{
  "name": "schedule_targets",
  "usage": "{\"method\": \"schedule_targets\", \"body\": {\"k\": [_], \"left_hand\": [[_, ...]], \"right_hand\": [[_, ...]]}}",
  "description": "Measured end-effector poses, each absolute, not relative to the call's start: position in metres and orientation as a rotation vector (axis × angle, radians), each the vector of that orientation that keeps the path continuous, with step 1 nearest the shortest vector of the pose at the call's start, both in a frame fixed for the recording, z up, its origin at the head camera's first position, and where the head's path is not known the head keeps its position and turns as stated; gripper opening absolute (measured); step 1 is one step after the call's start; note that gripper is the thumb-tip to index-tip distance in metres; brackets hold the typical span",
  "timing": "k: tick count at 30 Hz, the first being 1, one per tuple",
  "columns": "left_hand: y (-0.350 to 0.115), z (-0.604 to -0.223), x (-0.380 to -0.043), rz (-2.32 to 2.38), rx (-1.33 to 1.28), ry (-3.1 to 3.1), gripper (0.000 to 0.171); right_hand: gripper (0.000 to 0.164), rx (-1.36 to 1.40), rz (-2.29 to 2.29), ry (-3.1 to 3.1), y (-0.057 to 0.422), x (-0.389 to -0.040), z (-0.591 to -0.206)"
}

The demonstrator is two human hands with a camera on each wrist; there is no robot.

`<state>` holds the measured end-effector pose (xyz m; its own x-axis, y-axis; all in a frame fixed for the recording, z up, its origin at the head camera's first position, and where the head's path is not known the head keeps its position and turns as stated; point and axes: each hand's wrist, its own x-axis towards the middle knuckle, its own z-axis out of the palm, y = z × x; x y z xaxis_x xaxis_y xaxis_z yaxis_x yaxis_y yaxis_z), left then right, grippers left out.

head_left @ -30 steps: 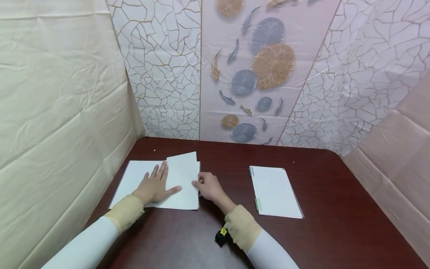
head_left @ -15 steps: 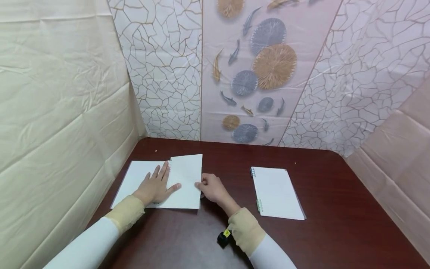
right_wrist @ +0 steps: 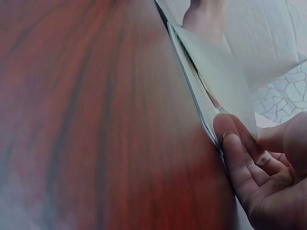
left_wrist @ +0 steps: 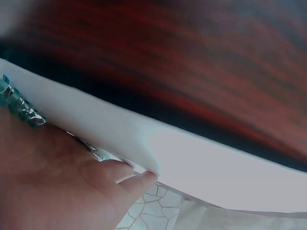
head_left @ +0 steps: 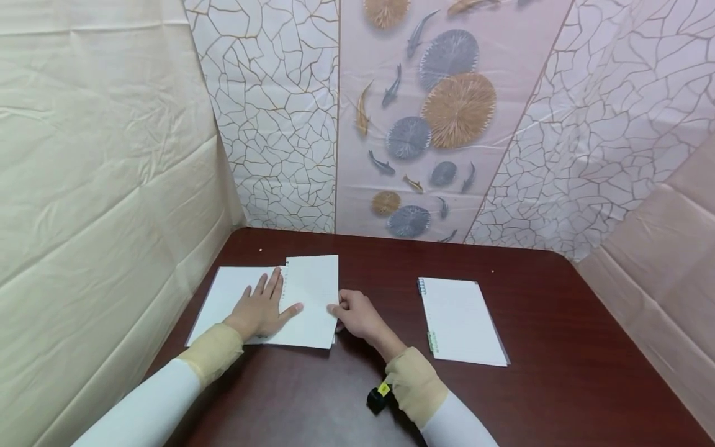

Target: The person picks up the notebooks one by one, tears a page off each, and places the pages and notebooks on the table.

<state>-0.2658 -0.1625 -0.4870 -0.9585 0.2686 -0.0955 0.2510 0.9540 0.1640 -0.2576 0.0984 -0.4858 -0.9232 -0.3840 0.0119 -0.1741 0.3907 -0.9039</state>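
A ring-bound notebook lies spread open at the left of the table, its left pages (head_left: 220,285) white. My left hand (head_left: 257,310) rests on it over the binding, fingers spread. Teal binding rings (left_wrist: 21,103) show beside that hand in the left wrist view. On the notebook's right half is a sheet of paper (head_left: 311,282), its holed left edge near the rings and its top sticking out past the pages. My right hand (head_left: 360,315) pinches the sheet's right edge between thumb and fingers. The right wrist view shows the sheet (right_wrist: 220,72) lifted above the pages beneath.
A second notebook (head_left: 463,320) with blue and green rings lies to the right on the dark red table (head_left: 564,347). A small black object with a yellow tag (head_left: 380,397) sits near my right sleeve. Fabric walls (head_left: 112,186) stand around the table.
The sheet has straightened from its tilt and shifted slightly right, showing its holed edge. My right hand has moved a little right with it; the left hand stays on the notebook.
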Motion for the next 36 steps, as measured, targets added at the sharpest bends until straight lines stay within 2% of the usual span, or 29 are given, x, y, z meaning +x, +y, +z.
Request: {"method": "schedule_targets", "body": {"k": [21, 26, 32, 36], "left_hand": [[-0.162, -0.484, -0.266, 0.198, 0.409, 2.980, 0.100], [-0.165, -0.486, -0.267, 0.182, 0.426, 2.981, 0.099], [-0.169, -0.486, -0.268, 0.182, 0.439, 2.997, 0.098], [-0.172, -0.488, -0.269, 0.189, 0.440, 2.999, 0.100]], "right_hand": [[0.012, -0.501, -1.664, 2.229, 0.109, -0.261, -0.487], [0.026, -0.483, -1.648, 2.264, 0.117, -0.260, -0.488], [0.018, -0.386, -1.755, 2.242, 0.129, -0.262, -0.481], [0.024, -0.323, -1.790, 2.296, 0.138, -0.267, -0.471]]}}
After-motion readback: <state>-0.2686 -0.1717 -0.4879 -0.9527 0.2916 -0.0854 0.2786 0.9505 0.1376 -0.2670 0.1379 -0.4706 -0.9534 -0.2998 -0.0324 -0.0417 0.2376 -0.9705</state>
